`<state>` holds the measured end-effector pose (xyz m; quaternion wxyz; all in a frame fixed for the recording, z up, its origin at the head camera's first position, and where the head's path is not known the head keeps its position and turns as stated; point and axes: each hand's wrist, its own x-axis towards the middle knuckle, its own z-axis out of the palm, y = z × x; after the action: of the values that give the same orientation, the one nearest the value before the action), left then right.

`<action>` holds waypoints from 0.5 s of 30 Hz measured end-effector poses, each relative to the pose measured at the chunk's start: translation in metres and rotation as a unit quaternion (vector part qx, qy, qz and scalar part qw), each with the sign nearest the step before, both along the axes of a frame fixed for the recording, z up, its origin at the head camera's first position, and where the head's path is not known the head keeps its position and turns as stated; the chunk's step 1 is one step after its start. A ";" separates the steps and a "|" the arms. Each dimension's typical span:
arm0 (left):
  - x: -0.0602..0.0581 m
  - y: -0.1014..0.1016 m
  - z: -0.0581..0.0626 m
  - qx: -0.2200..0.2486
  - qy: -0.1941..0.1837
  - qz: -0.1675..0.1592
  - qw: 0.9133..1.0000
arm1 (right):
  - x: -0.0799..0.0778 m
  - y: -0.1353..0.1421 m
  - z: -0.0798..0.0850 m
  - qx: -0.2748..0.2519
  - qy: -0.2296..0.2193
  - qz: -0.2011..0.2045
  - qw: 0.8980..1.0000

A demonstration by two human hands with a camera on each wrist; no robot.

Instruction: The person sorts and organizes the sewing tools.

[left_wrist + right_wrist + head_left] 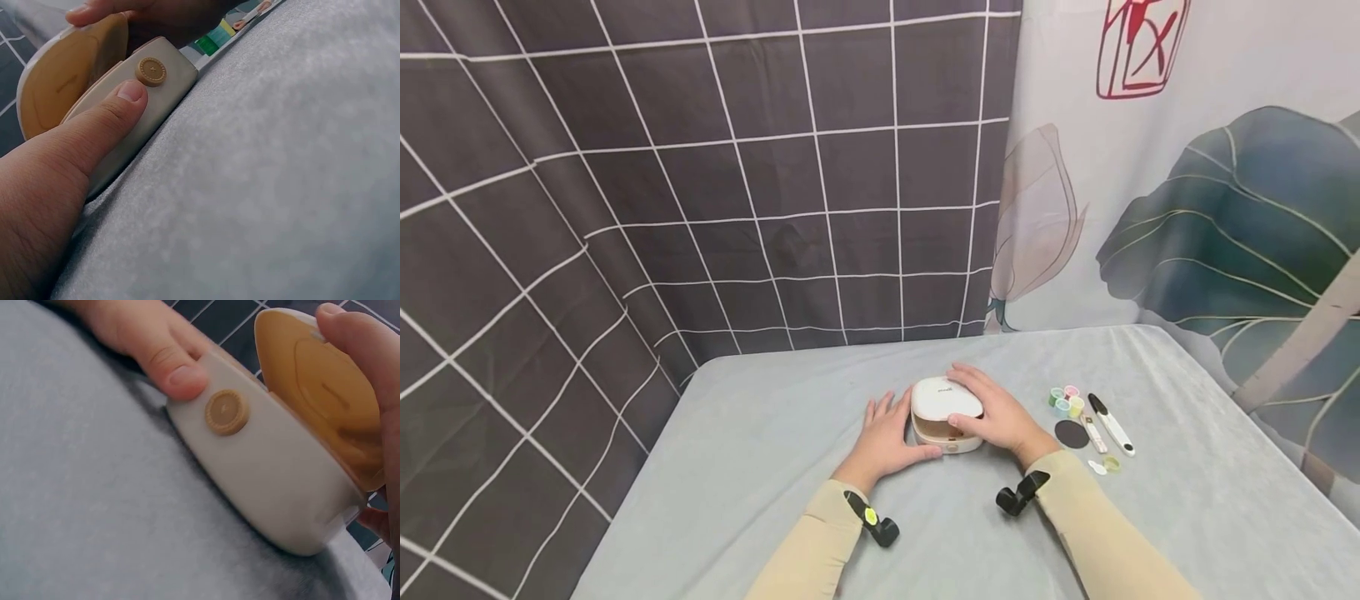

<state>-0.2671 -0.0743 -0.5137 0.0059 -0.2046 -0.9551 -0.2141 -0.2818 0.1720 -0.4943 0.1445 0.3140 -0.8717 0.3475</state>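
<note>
A small white case (952,447) with rounded corners stands on the bed-like surface, its lid (936,398) tilted partly up. The lid's inner side (319,394) is amber-tan, and a round tan button (226,412) sits on the front wall. My left hand (882,442) holds the base from the left, with its thumb (109,119) on the front wall beside the button. My right hand (996,412) grips the lid at its right, the thumb (356,328) at the front edge and the fingers over the top. The case's contents are hidden.
Right of the case lie several small coloured pots (1063,407), a dark round disc (1071,433), a black-and-white long-handled tool (1112,425), a pale narrow strip (1093,435) and small pieces (1097,467). A grey cloth (760,433) covers the surface; a gridded curtain (775,183) hangs behind.
</note>
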 end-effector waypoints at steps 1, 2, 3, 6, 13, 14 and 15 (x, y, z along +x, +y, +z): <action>0.000 0.000 0.000 -0.002 0.000 0.000 1.000 | -0.001 0.000 0.001 -0.006 -0.002 0.005 1.000; 0.000 -0.001 -0.001 -0.003 0.000 0.000 1.000 | -0.002 0.000 0.001 -0.012 -0.003 0.009 1.000; 0.000 -0.001 -0.001 -0.003 0.000 0.000 1.000 | -0.003 -0.001 0.002 -0.016 -0.004 0.012 1.000; 0.000 -0.001 -0.001 0.002 0.003 -0.003 1.000 | -0.007 -0.001 0.005 -0.028 -0.010 0.017 0.999; 0.000 -0.001 -0.003 0.011 0.012 -0.009 1.000 | -0.017 -0.001 0.013 -0.043 -0.003 0.013 0.999; -0.001 -0.001 -0.003 0.010 0.013 -0.009 1.000 | -0.018 -0.001 0.015 -0.044 -0.001 0.010 0.999; -0.001 -0.001 -0.003 0.009 0.014 -0.008 1.000 | -0.020 -0.002 0.016 -0.044 -0.002 0.007 0.999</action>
<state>-0.2681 -0.0753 -0.5172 0.0198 -0.2154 -0.9513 -0.2196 -0.3015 0.1703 -0.4778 0.1540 0.3127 -0.8537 0.3869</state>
